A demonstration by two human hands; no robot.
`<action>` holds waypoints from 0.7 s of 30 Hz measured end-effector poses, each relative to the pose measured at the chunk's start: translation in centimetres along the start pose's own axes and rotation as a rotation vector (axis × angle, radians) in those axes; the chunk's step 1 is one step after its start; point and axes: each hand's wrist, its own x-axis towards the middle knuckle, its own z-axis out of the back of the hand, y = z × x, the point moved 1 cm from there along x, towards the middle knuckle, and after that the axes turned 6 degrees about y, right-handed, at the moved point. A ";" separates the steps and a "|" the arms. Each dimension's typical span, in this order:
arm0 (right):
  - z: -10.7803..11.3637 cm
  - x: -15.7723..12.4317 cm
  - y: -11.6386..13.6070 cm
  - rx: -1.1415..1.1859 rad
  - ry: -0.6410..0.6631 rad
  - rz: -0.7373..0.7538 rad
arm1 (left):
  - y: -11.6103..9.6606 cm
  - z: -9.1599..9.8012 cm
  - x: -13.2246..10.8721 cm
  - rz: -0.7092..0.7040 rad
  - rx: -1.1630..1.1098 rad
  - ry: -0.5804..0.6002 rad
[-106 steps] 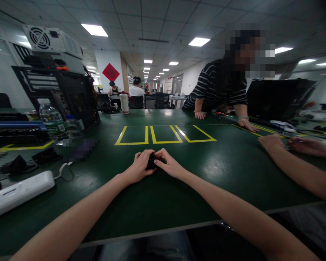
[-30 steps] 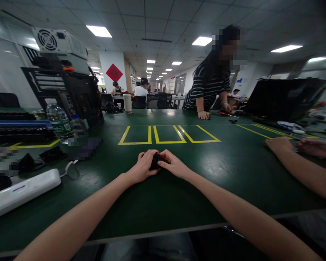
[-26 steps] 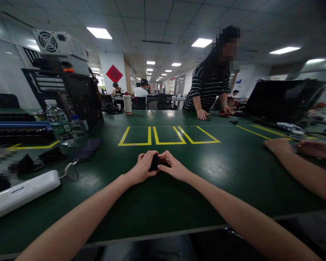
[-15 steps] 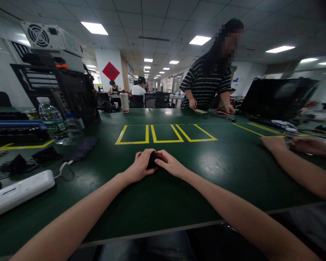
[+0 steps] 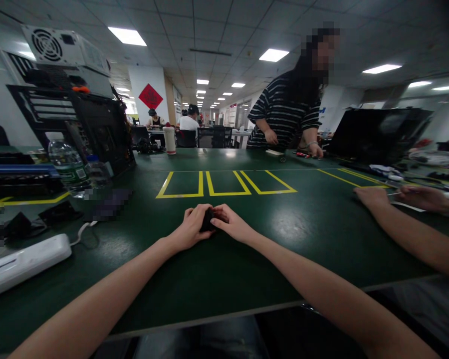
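Note:
Between my hands is a small black object (image 5: pixel 207 221), held just above or on the green table; its kind cannot be made out, since fingers cover much of it. My left hand (image 5: pixel 192 228) wraps round its left side, thumb below and fingers over the top. From the right, my right hand (image 5: pixel 230 223) closes its curled fingers and thumb against the same object. Beyond both hands, yellow tape outlines (image 5: pixel 228 193) mark the table (image 5: pixel 194 294).
At left stand a white power strip (image 5: pixel 30 264), a water bottle (image 5: pixel 65 164) and an open computer case (image 5: pixel 97 129). A co-worker's hands (image 5: pixel 374 198) rest at right, near a monitor (image 5: pixel 381 134). Across the table a person in a striped shirt (image 5: pixel 284 109) stands. A cup (image 5: pixel 169 139) sits at the far edge.
My hands keep their hold on the black object, almost unmoved. The view has shifted slightly. The standing person's hand has lifted off the pale flat item on the table.

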 end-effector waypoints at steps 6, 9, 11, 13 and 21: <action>0.1 -0.4 0.2 0.021 0.049 0.038 | -0.1 0.0 -0.1 -0.001 0.002 0.004; 0.1 -0.5 0.1 0.028 0.042 0.040 | 0.0 0.0 -0.1 0.002 0.005 0.005; 0.0 -0.4 0.0 0.043 0.022 0.029 | 0.0 0.0 -0.1 0.004 0.004 0.002; -0.1 -0.3 0.0 0.056 0.005 0.016 | -0.1 0.1 -0.1 0.004 0.002 0.002; 0.0 -0.1 -0.1 0.045 -0.012 0.027 | -0.3 0.2 0.0 0.010 0.014 0.001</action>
